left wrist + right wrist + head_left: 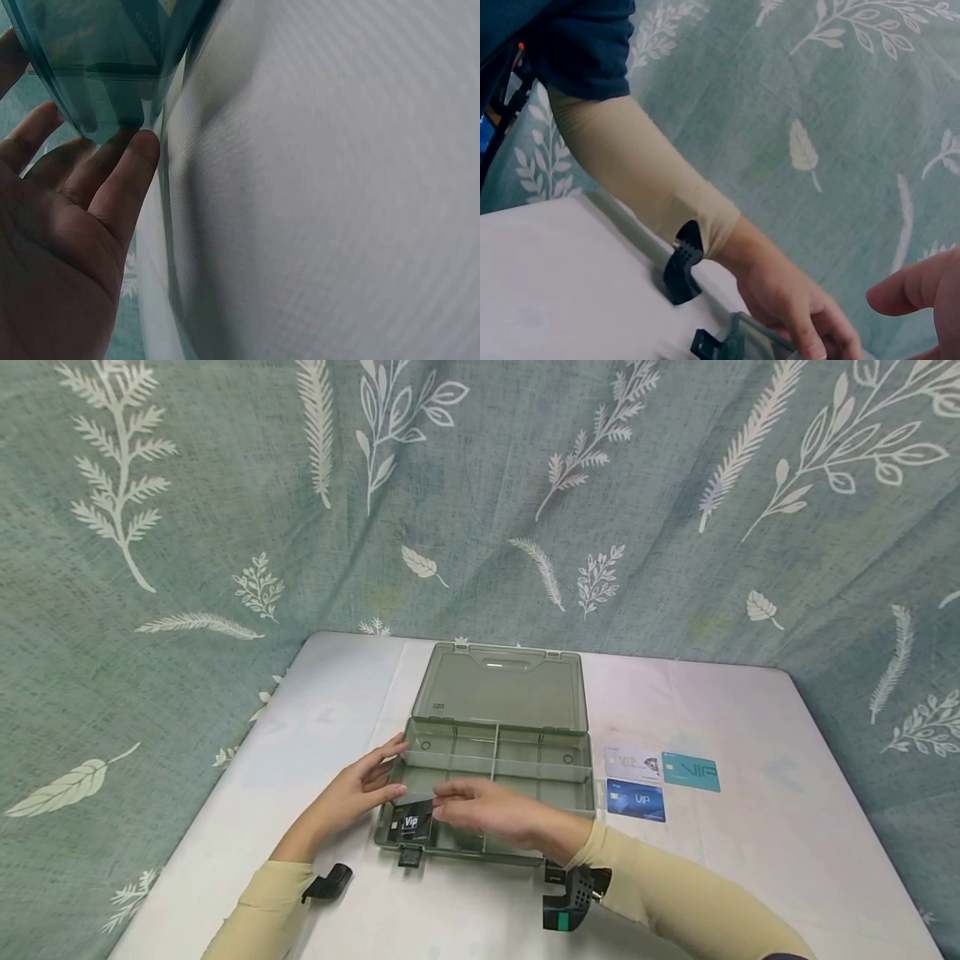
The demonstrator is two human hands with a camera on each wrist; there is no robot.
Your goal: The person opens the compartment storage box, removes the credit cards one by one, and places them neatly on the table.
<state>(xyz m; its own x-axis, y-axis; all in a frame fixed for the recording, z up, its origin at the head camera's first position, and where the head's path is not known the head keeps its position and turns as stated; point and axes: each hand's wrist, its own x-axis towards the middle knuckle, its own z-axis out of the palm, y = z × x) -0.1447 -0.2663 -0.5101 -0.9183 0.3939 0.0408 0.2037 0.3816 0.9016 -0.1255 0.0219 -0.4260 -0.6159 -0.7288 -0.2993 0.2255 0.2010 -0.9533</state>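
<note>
A translucent grey-green divided storage box (525, 855) lies on the table with its lid raised toward the back. My left hand (348, 793) rests against the box's left side, thumb and a finger reaching the rim. In the left wrist view, its extended fingers (124, 176) touch the outside of the wall. A black card marked Vip (411, 822) is in the front left compartment. Over the box, my right hand (487, 810) points left, fingertips right at the card's right edge. Its thumb (904, 292) stands apart from the other fingers in the right wrist view.
To the right of the box lie a pale VIP card (630, 763), a teal card (692, 772) and a blue card (636, 800). A latch (409, 857) juts from the box's front. A leaf-patterned curtain (480, 510) hangs behind the white table (750, 860).
</note>
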